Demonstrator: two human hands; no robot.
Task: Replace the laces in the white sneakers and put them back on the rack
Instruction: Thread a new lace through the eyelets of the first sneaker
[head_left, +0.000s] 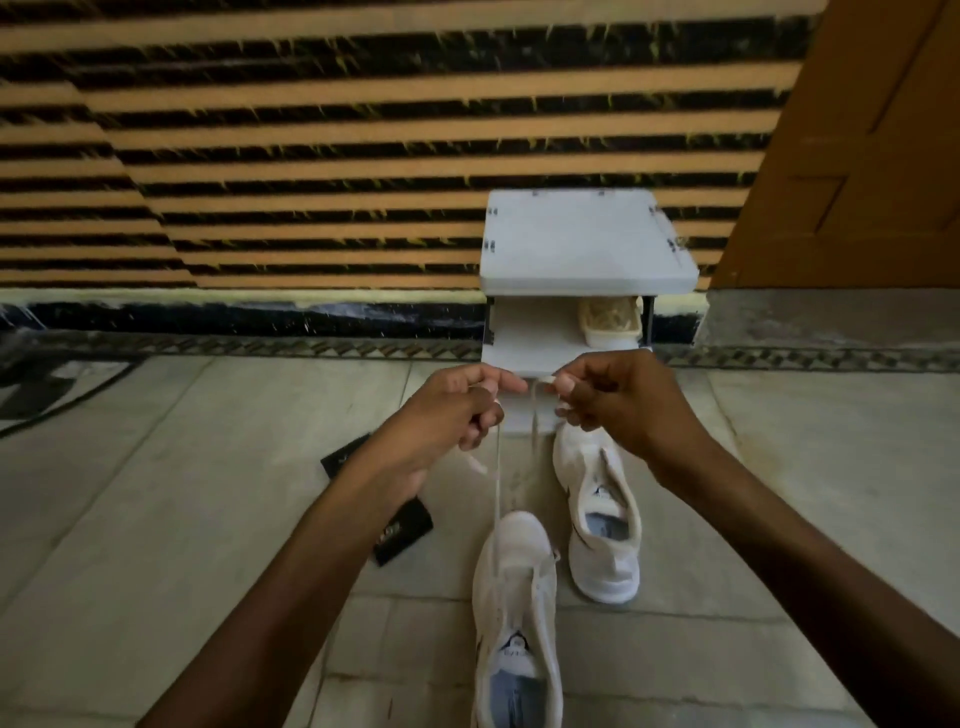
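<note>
Head view: both hands are raised in front of the white shoe rack. The left hand curls its fingers round the white lace, and the right hand pinches the other strand between thumb and fingertips. The lace runs down to the near sneaker; the far sneaker lies beside it on the floor, seemingly unlaced. Judging by this, the ends should be pulled level and taut before crossing to the next eyelets.

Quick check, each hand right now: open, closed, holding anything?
Left hand: fingers curled, pinching the thin white shoelace.
Right hand: fingers curled, pinching the same shoelace.
</note>
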